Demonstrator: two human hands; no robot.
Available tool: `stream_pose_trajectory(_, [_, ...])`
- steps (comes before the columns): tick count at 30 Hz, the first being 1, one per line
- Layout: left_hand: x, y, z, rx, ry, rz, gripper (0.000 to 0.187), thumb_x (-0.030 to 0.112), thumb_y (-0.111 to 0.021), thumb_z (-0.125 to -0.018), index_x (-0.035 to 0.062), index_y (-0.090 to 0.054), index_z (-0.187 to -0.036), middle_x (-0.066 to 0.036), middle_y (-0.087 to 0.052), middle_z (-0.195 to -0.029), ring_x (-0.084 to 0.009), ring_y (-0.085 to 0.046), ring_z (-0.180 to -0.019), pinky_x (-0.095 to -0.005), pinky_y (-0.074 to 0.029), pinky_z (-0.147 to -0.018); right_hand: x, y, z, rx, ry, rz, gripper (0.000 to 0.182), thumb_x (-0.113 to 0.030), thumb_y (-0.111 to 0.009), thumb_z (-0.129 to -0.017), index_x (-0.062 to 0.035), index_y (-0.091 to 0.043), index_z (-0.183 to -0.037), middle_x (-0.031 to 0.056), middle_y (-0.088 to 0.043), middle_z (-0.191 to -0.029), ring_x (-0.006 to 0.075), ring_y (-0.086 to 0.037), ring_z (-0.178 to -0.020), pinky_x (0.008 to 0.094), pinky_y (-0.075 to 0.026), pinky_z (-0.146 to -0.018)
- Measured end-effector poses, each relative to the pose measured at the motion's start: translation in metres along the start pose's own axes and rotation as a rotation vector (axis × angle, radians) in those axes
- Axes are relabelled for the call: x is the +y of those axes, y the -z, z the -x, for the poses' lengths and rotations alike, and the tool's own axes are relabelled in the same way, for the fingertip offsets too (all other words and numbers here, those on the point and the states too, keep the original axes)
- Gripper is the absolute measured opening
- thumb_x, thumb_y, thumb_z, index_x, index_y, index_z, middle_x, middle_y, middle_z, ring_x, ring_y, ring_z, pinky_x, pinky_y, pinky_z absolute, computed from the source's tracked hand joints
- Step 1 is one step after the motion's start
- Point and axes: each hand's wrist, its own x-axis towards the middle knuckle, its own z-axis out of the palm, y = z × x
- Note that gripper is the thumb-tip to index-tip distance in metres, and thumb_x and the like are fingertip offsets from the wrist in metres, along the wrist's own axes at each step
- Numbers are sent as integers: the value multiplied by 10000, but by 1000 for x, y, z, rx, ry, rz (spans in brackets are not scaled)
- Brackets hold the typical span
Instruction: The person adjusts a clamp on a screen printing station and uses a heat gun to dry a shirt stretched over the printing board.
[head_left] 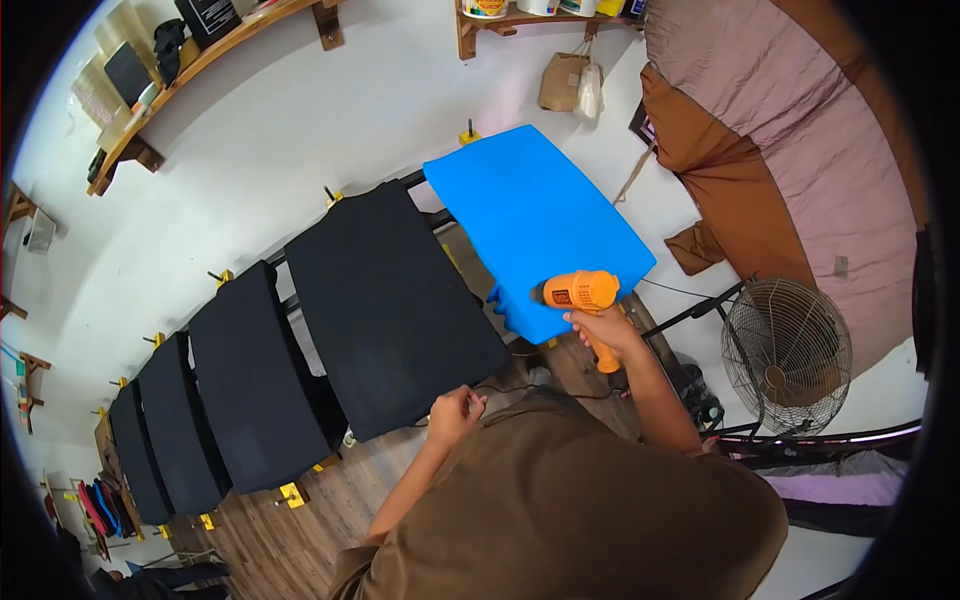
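My right hand (pixel 603 330) grips an orange heat gun (pixel 583 290) by its handle. The nozzle points left, over the near end of a bright blue cloth (pixel 545 220) spread on a flat board. Folds of the cloth hang at its near left edge. My left hand (pixel 457 413) is by the near edge of a black-covered board (pixel 395 310), with its fingers curled into a pinch. Whether anything is between those fingertips is hidden. A dark cord (pixel 560 392) runs near my left hand toward the right, below the heat gun.
Several more black-covered boards (pixel 255 380) line up to the left, with yellow clamps (pixel 292 494) at their ends. A standing fan (pixel 785 355) is at the right, beside a brown and pink cloth (pixel 790 150). Wall shelves (pixel 225 45) hold containers. Part of another person (pixel 160 582) shows at lower left.
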Motion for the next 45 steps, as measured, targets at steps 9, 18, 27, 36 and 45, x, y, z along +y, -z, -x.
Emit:
stream_pose_trajectory(9, [12,-2,-7,-2,162,-66,448,453,-868,-800,63,-649,-774,-76,-598,-574,-197,-600,-502,-346,-467,-514,-6,27,-4,-245,3,-327,781,-354,-706,-1001,-278,-267,-1642,37,-588,-903,101,-564,-664,263,-489,-544])
stream_pose_trajectory(18, [14,-7,-9,-17,337,-206,498,530,-861,-783,69,-671,-790,-60,-584,-554,-214,-597,-501,-348,-471,-524,-14,56,-29,-466,79,-151,645,-516,-575,-1049,-228,-362,-1586,40,-576,-898,79,-502,-637,245,-452,-530])
stream_pose_trajectory(27, [21,-16,-14,40,600,-441,517,556,-861,-743,72,-680,-754,-75,-692,-633,-230,-713,-610,-353,-566,-612,-13,73,-48,-490,41,-143,753,-646,-561,-1000,-163,-409,-1557,112,-657,-1146,209,-676,-891,340,-536,-692])
stream_pose_trajectory(36, [23,-15,-14,51,591,-502,587,623,-801,-785,68,-641,-680,-121,-667,-601,-332,-711,-640,-421,-572,-641,-27,72,-57,-345,11,-93,674,-605,-519,-1032,-195,-423,-1558,54,-614,-923,81,-544,-638,241,-449,-512])
stream_pose_trajectory(45, [20,-19,-9,124,470,-507,566,602,-792,-807,77,-629,-674,-106,-643,-582,-349,-687,-600,-435,-560,-605,-33,61,-45,-211,95,43,746,-657,-546,-994,-148,-468,-1533,68,-663,-1002,125,-622,-725,279,-498,-584])
